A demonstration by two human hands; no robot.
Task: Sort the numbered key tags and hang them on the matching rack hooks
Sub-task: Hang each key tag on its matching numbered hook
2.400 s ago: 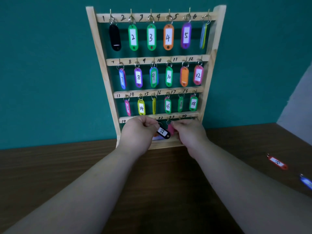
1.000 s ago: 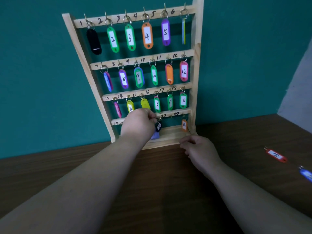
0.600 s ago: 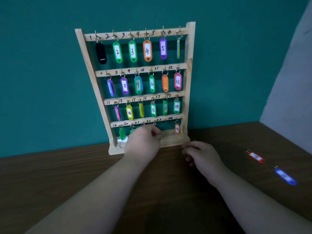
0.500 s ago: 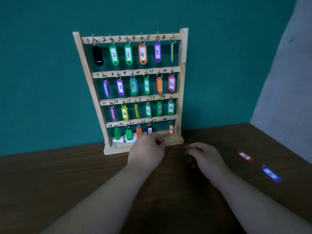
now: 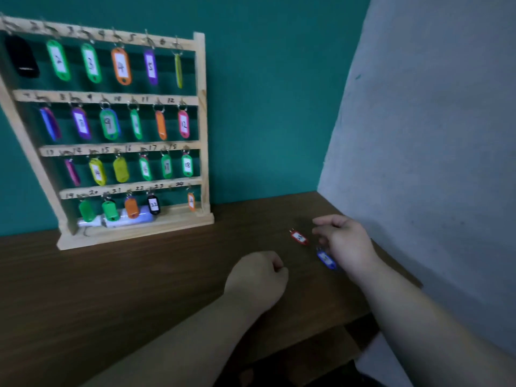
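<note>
Wall [image 5: 418,163] flanks right hand [image 5: 346,244], just beside red tag [image 5: 298,237].

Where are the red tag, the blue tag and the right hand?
red tag [image 5: 298,237], head view, on its white label.
blue tag [image 5: 325,259], head view, middle of its body.
right hand [image 5: 346,241], head view, back of the hand.

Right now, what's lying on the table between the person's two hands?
In the head view, two loose key tags lie between the left hand and right hand: a red tag and, close beside the right hand, a blue tag.
</note>
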